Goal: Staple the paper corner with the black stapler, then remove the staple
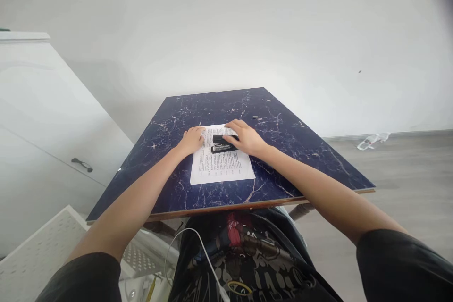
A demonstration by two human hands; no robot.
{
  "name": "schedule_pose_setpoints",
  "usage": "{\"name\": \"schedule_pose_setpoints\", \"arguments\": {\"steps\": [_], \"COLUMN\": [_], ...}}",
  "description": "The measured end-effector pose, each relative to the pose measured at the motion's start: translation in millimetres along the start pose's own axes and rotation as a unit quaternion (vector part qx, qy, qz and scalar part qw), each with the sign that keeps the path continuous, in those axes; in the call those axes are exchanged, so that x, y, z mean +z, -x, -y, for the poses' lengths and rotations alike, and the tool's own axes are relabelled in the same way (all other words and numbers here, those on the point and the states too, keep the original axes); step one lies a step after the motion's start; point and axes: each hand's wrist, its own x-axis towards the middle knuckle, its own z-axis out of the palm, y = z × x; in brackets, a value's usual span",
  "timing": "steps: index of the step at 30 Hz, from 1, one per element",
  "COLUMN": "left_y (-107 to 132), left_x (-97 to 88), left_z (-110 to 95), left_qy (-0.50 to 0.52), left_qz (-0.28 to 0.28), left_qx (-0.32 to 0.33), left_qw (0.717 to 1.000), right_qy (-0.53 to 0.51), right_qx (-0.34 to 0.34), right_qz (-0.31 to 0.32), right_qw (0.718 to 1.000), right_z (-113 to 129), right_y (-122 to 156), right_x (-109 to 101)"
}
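Printed white sheets of paper [222, 175] lie on the dark blue marbled table near its front edge. A black stapler [216, 139] is on the printed text, its front end toward the left. My right hand [249, 139] covers the stapler's rear part, with the thumb across its upper arm and the fingers on the far side. At the upper left edge of the paper, my left hand [193, 139] rests with fingers stretched out, beside the stapler and apart from it. My palm hides the stapler's back end.
A small grey piece [255, 117] lies on the table [212, 104] beyond my right hand. At left is a white cabinet [46, 104] with a dark handle. A white cable [201, 240] hangs over my lap. Clear plastic [373, 140] lies on the floor at right.
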Motion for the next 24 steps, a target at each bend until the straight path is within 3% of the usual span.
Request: {"name": "schedule_pose_setpoints", "arguments": {"steps": [5, 12, 16, 19, 21, 24], "left_y": [3.5, 2.8, 1.9, 1.9, 1.9, 2.1], "left_x": [-5.0, -7.0, -8.8, -10.3, -11.0, -10.5], "left_z": [-6.2, -5.5, 0.2, 2.7, 2.3, -0.9], "left_qy": [-0.013, 0.002, 0.008, 0.025, 0.046, 0.077], "left_qz": [0.018, 0.009, -0.013, -0.031, -0.044, -0.065], "left_qx": [-0.009, 0.0, -0.009, -0.015, -0.016, -0.011], "left_qw": [1.0, 1.0, 1.0, 0.999, 0.998, 0.995], "right_qy": [0.075, 0.028, -0.038, -0.004, 0.05, 0.095], "right_qx": [-0.003, 0.034, 0.138, 0.205, 0.209, 0.202], "right_qz": [0.13, 0.118, 0.057, -0.013, 0.001, 0.075], "right_qw": [0.989, 0.992, 0.988, 0.979, 0.977, 0.972], "right_z": [7.4, 0.4, -26.4, -59.9, -80.7, -98.2], "right_y": [2.8, 1.0, 1.1, 5.0, 8.8, 13.4], "right_x": [16.6, 10.1, -16.3, -39.4, -50.4, -58.8]}}
